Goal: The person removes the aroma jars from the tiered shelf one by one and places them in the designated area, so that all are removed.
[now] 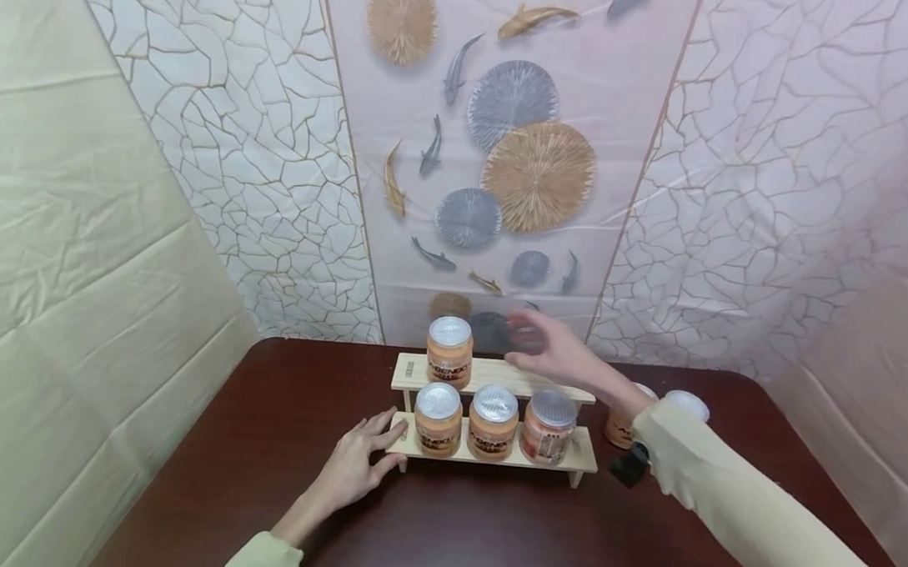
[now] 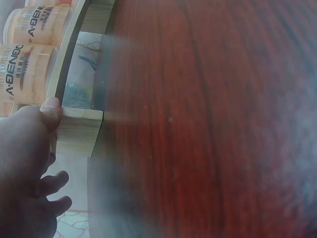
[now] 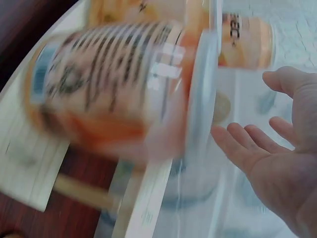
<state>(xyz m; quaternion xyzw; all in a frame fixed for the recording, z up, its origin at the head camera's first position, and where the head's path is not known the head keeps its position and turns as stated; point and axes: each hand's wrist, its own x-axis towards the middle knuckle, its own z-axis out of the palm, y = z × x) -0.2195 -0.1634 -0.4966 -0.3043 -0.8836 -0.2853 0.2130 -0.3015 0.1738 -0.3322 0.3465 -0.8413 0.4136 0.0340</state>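
A two-step wooden rack stands on the table. Its lower step carries three orange jars with silvery lids: a left jar, a middle jar and a right jar turned so a different side of its label faces front. On the upper step, toward the left, is one more jar. My left hand pinches the lower step's left end, its thumb on the front edge. Above the upper step, my right hand is spread with nothing in it, near the right jar in the right wrist view.
To the right of the rack, partly behind my right forearm, stand a jar and another whose pale lid shows. The dark red-brown table meets a patterned cloth backdrop behind the rack. Plain cloth hangs at the left.
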